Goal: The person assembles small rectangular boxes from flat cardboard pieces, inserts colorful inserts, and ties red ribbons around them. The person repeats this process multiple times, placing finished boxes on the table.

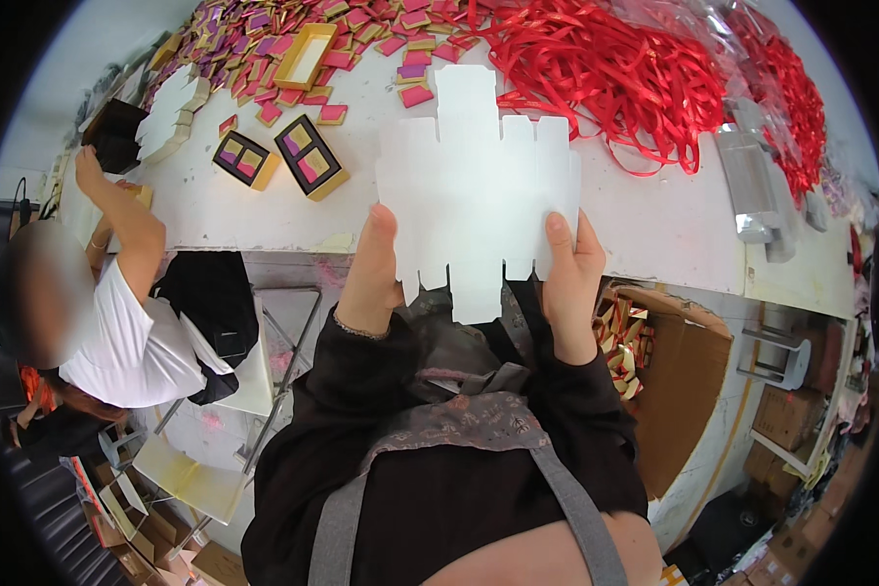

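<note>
A flat white die-cut box blank [479, 186], with flaps and slots along its edges, is held up in front of me over the table's near edge. My left hand [371, 264] grips its left side, thumb on the face and fingers hidden behind. On the opposite side my right hand [570, 269] pinches the blank the same way. Left of it on the table lie two small gold boxes with dark inner trays, one larger [313, 161] and one smaller [245, 160], each showing pink, purple and gold pieces.
Many small pink, purple and gold pieces [381, 44] cover the table's far side, around an open gold box [306, 56]. Red ribbons [596, 78] heap at the far right. A cardboard carton [689, 371] stands below the table's edge. Another person [137, 332] works at left, near stacked white blanks [171, 117].
</note>
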Action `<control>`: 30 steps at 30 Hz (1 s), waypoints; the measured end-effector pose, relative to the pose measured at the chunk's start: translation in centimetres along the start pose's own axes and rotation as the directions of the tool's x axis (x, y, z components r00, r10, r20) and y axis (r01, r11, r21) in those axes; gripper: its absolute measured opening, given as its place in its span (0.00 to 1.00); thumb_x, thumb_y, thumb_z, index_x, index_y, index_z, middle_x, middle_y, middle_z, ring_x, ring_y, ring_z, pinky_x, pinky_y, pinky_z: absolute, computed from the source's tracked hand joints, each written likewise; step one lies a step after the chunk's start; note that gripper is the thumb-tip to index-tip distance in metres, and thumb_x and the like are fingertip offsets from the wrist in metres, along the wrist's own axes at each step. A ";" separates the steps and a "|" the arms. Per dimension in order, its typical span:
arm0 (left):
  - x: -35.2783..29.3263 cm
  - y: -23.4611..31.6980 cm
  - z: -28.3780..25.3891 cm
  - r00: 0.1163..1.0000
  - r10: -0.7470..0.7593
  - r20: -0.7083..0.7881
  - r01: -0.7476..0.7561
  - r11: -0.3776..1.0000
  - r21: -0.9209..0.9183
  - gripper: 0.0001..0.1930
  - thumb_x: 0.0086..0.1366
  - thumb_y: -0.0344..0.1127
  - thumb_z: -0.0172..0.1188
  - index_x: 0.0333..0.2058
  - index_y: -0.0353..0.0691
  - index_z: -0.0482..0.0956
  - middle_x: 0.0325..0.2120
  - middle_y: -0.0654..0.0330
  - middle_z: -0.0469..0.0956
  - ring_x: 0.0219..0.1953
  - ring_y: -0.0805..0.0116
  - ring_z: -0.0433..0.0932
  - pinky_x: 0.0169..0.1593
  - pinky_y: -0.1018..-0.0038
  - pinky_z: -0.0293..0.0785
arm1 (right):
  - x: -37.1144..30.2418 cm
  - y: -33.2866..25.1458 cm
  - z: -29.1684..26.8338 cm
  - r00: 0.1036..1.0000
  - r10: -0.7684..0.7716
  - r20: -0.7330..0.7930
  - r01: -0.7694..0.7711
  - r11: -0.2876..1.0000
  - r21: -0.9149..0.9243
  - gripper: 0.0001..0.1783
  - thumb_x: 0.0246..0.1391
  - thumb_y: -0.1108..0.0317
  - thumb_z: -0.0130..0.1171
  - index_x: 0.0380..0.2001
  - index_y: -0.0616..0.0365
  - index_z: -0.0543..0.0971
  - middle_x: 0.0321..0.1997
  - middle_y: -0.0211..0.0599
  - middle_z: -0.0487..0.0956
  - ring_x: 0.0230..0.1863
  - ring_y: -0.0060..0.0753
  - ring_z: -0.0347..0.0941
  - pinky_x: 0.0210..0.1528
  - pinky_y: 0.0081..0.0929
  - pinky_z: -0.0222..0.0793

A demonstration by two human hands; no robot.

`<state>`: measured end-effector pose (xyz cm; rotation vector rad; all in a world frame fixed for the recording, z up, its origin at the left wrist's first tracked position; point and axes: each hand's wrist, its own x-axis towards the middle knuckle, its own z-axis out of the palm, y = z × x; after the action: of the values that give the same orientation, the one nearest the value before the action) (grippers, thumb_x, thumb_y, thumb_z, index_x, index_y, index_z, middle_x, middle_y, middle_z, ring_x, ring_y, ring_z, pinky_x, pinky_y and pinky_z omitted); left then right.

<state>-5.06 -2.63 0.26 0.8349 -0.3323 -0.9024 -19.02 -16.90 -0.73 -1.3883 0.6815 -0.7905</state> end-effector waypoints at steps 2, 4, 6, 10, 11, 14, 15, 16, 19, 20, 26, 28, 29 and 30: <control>0.1 -0.2 0.1 0.995 0.085 -0.049 -0.072 0.970 0.232 0.36 0.63 0.62 0.50 0.56 0.34 0.62 0.44 0.60 0.73 0.42 0.74 0.73 0.43 0.77 0.72 | -0.8 -0.8 0.7 0.988 -0.109 0.112 0.134 0.961 -0.244 0.20 0.64 0.66 0.45 0.57 0.63 0.68 0.44 0.42 0.79 0.42 0.31 0.75 0.48 0.27 0.69; 1.0 -1.5 -0.1 0.958 0.269 -0.101 -0.160 0.790 0.591 0.29 0.65 0.54 0.55 0.52 0.34 0.67 0.40 0.62 0.74 0.39 0.77 0.71 0.41 0.78 0.70 | -1.8 -1.8 1.9 0.953 -0.111 0.281 0.207 0.917 -0.342 0.26 0.64 0.67 0.44 0.62 0.69 0.58 0.56 0.55 0.70 0.54 0.46 0.70 0.55 0.32 0.64; 0.7 -2.0 0.5 0.929 0.340 -0.146 -0.156 0.717 0.679 0.21 0.65 0.46 0.57 0.47 0.34 0.70 0.35 0.64 0.74 0.35 0.78 0.70 0.39 0.79 0.69 | -2.2 -1.9 2.0 0.911 -0.099 0.401 0.170 0.975 -0.146 0.30 0.65 0.63 0.39 0.63 0.72 0.52 0.62 0.56 0.63 0.61 0.47 0.63 0.61 0.32 0.57; 0.7 -2.1 1.8 0.869 0.420 -0.261 -0.106 0.674 0.731 0.14 0.67 0.40 0.55 0.42 0.34 0.74 0.27 0.64 0.75 0.29 0.77 0.70 0.36 0.78 0.68 | -2.1 -2.1 1.7 0.897 0.074 0.437 -0.179 0.962 0.204 0.36 0.67 0.46 0.28 0.63 0.68 0.57 0.64 0.44 0.63 0.64 0.36 0.59 0.65 0.32 0.54; 0.7 -2.0 1.9 0.853 0.448 -0.268 -0.101 0.645 0.758 0.13 0.67 0.39 0.55 0.42 0.34 0.74 0.27 0.63 0.76 0.28 0.76 0.70 0.35 0.77 0.68 | -2.1 -1.8 1.5 0.883 0.125 0.452 -0.286 0.908 0.307 0.36 0.67 0.45 0.28 0.63 0.67 0.57 0.64 0.44 0.63 0.64 0.36 0.60 0.64 0.32 0.54; 0.4 -2.0 1.9 0.842 0.491 -0.225 -0.103 0.555 0.825 0.12 0.67 0.38 0.54 0.42 0.34 0.74 0.26 0.59 0.76 0.26 0.73 0.70 0.34 0.76 0.69 | -2.4 -1.4 1.2 0.846 0.260 0.465 -0.475 0.764 0.437 0.38 0.66 0.42 0.29 0.63 0.65 0.58 0.64 0.42 0.64 0.64 0.35 0.60 0.64 0.33 0.56; 0.3 -1.9 1.9 0.840 0.503 -0.202 -0.107 0.519 0.848 0.12 0.67 0.38 0.53 0.42 0.34 0.74 0.26 0.58 0.76 0.26 0.72 0.71 0.34 0.75 0.69 | -2.3 -2.4 1.6 0.855 0.292 0.429 -0.468 0.793 0.391 0.38 0.65 0.40 0.28 0.63 0.64 0.58 0.64 0.41 0.64 0.64 0.35 0.60 0.63 0.33 0.57; 0.2 -1.7 1.9 0.839 0.514 -0.178 -0.111 0.483 0.869 0.12 0.67 0.38 0.53 0.41 0.34 0.74 0.26 0.57 0.76 0.26 0.71 0.71 0.33 0.75 0.69 | -2.3 -3.0 1.9 0.862 0.323 0.391 -0.462 0.819 0.342 0.39 0.65 0.39 0.27 0.63 0.63 0.58 0.64 0.40 0.63 0.64 0.35 0.60 0.63 0.34 0.58; 0.0 -1.8 2.2 0.823 0.557 -0.110 -0.149 0.400 0.904 0.12 0.67 0.37 0.52 0.40 0.34 0.73 0.25 0.55 0.75 0.25 0.67 0.72 0.32 0.73 0.69 | -1.7 -1.9 1.1 0.819 0.219 0.530 -0.515 0.686 0.514 0.38 0.65 0.40 0.27 0.64 0.61 0.57 0.65 0.39 0.63 0.64 0.35 0.60 0.63 0.34 0.58; -0.1 -1.8 2.3 0.815 0.572 -0.088 -0.166 0.376 0.912 0.11 0.67 0.37 0.52 0.40 0.34 0.73 0.24 0.54 0.75 0.24 0.66 0.72 0.32 0.72 0.69 | -1.9 -2.1 1.5 0.855 0.269 0.443 -0.470 0.764 0.443 0.35 0.66 0.43 0.30 0.64 0.61 0.56 0.65 0.39 0.63 0.64 0.33 0.60 0.63 0.33 0.57; -1.0 -1.7 3.4 0.956 0.292 0.009 -0.122 0.370 0.921 0.18 0.65 0.30 0.48 0.52 0.34 0.62 0.27 0.45 0.74 0.27 0.46 0.75 0.31 0.62 0.70 | -0.9 1.1 1.7 0.974 0.122 0.188 -0.105 0.990 -0.098 0.23 0.62 0.59 0.50 0.55 0.59 0.65 0.38 0.36 0.77 0.34 0.29 0.72 0.36 0.27 0.66; -1.3 -2.1 3.3 0.989 0.143 -0.019 -0.040 0.396 0.917 0.26 0.60 0.26 0.47 0.58 0.34 0.54 0.28 0.41 0.74 0.30 0.42 0.76 0.34 0.59 0.71 | -0.8 1.0 1.5 0.984 0.079 0.160 0.001 0.893 -0.450 0.23 0.58 0.64 0.53 0.53 0.63 0.64 0.27 0.48 0.77 0.21 0.43 0.74 0.25 0.33 0.68; -0.8 -2.0 3.3 0.991 0.130 -0.043 -0.012 0.394 0.919 0.28 0.59 0.25 0.47 0.58 0.33 0.54 0.30 0.41 0.74 0.31 0.42 0.76 0.35 0.59 0.71 | -0.6 0.5 1.5 0.982 0.018 0.186 0.082 0.852 -0.517 0.23 0.57 0.66 0.52 0.54 0.64 0.64 0.27 0.50 0.77 0.21 0.46 0.74 0.25 0.35 0.69; -0.9 -1.9 3.4 0.992 0.102 -0.081 0.034 0.393 0.919 0.29 0.58 0.25 0.47 0.59 0.33 0.53 0.31 0.40 0.74 0.31 0.42 0.76 0.36 0.59 0.72 | -1.0 0.5 1.7 0.976 -0.021 0.215 0.146 0.800 -0.582 0.24 0.56 0.68 0.52 0.54 0.65 0.63 0.27 0.51 0.76 0.21 0.49 0.73 0.25 0.37 0.69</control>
<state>-8.62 -4.25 1.05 1.9333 -0.7811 -0.5502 -18.17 -15.06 -1.12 -2.0579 0.7479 -0.5030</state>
